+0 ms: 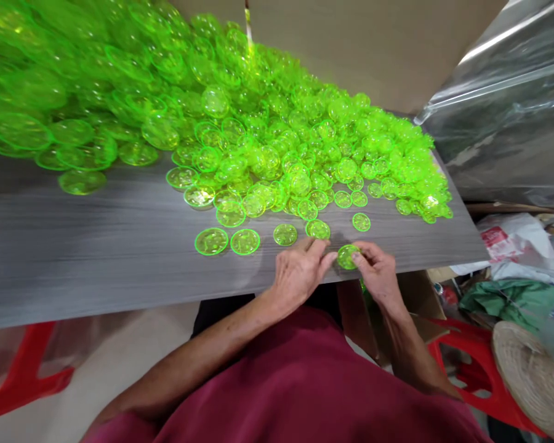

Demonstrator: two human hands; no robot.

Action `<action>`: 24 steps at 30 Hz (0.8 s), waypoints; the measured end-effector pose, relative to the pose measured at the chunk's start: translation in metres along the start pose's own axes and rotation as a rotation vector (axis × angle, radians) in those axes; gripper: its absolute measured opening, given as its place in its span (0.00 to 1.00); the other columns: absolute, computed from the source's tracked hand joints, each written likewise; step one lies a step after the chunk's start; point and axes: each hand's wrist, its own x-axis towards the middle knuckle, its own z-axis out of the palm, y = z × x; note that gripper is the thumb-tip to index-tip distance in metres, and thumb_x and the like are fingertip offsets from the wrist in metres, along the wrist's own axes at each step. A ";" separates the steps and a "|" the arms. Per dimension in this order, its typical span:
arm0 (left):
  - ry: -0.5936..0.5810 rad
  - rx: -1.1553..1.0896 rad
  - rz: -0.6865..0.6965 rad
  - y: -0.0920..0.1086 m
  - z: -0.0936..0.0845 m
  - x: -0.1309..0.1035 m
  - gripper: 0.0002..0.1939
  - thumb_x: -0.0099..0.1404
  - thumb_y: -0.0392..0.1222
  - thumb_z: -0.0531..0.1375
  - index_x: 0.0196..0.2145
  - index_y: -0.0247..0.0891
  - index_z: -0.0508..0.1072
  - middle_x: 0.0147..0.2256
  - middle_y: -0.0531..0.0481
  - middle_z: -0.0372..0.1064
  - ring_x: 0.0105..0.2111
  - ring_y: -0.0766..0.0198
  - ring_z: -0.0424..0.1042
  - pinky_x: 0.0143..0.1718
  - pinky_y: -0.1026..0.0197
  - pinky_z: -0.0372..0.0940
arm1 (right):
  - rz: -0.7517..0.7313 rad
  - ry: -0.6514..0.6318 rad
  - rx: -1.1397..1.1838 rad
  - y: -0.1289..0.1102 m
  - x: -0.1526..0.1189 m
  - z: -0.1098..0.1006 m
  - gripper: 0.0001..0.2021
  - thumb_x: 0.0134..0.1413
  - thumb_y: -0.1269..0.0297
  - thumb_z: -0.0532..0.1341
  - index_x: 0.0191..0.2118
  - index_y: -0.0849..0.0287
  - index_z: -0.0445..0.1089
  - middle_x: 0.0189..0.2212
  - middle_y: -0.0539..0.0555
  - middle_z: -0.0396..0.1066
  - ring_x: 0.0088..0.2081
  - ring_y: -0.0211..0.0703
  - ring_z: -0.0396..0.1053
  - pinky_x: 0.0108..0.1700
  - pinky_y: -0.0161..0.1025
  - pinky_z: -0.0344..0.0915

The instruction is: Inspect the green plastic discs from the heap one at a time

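Note:
My right hand (377,271) pinches a round, translucent green plastic disc (348,257) between thumb and fingers, just above the table's near edge. Close beside it, my left hand (300,269) has its fingertips at the near rim of another green disc (317,229) that lies on the table. The left thumb sticks out apart from the fingers, toward the disc in my right hand. Several single discs lie around the hands, among them one to the left (285,234) and one to the right (361,221).
A large heap of green discs (258,141) covers the back of the grey wood-grain table (96,246). Below the right edge stand an open cardboard box (415,295) and a red stool (471,351) with a woven round pad (530,369). Plastic bags (521,240) lie at the right.

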 end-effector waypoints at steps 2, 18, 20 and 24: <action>0.023 0.191 0.133 -0.003 0.003 0.015 0.12 0.73 0.43 0.59 0.49 0.38 0.78 0.52 0.38 0.77 0.49 0.47 0.76 0.46 0.49 0.72 | -0.035 0.023 -0.135 0.011 0.014 -0.013 0.12 0.52 0.56 0.65 0.39 0.57 0.78 0.30 0.52 0.79 0.31 0.44 0.74 0.37 0.41 0.71; -0.164 0.393 0.351 -0.050 -0.007 0.041 0.14 0.71 0.32 0.58 0.48 0.41 0.80 0.53 0.40 0.77 0.60 0.42 0.69 0.63 0.31 0.60 | -0.445 0.260 -0.755 0.015 0.035 -0.019 0.15 0.65 0.64 0.55 0.51 0.59 0.76 0.40 0.59 0.76 0.39 0.49 0.72 0.43 0.45 0.70; -0.138 0.370 0.346 -0.052 -0.006 0.040 0.14 0.71 0.33 0.58 0.49 0.40 0.80 0.53 0.40 0.77 0.60 0.42 0.69 0.62 0.32 0.62 | -0.537 0.343 -0.806 0.013 0.040 -0.009 0.16 0.66 0.67 0.53 0.53 0.59 0.74 0.40 0.59 0.74 0.41 0.49 0.70 0.44 0.46 0.69; -0.099 0.335 0.334 -0.055 0.000 0.038 0.14 0.71 0.34 0.58 0.50 0.39 0.81 0.54 0.40 0.77 0.58 0.42 0.70 0.60 0.32 0.62 | -0.568 0.287 -0.935 0.008 0.053 0.005 0.19 0.65 0.72 0.50 0.53 0.59 0.75 0.32 0.57 0.69 0.37 0.50 0.65 0.42 0.46 0.66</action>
